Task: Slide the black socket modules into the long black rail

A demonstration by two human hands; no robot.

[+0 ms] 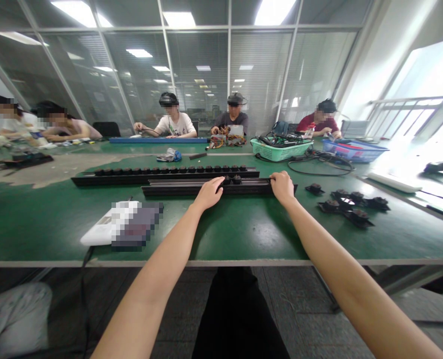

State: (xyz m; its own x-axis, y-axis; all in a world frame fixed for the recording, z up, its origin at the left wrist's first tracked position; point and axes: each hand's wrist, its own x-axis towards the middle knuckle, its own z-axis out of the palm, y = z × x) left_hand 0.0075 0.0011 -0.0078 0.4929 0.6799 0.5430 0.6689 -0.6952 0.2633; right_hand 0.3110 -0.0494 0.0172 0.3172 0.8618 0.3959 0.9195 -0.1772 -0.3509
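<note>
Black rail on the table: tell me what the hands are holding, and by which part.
Both hands hold the long black rail from above: the left hand over its near edge mid-length, the right hand near its right end. How firmly cannot be told.

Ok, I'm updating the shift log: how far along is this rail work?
The far rail looks done, with black knobs along its whole length. In hand is the near rail, under the left hand and right hand, showing only a few knobs near its middle. Still left: the loose black pieces at the right.
</note>
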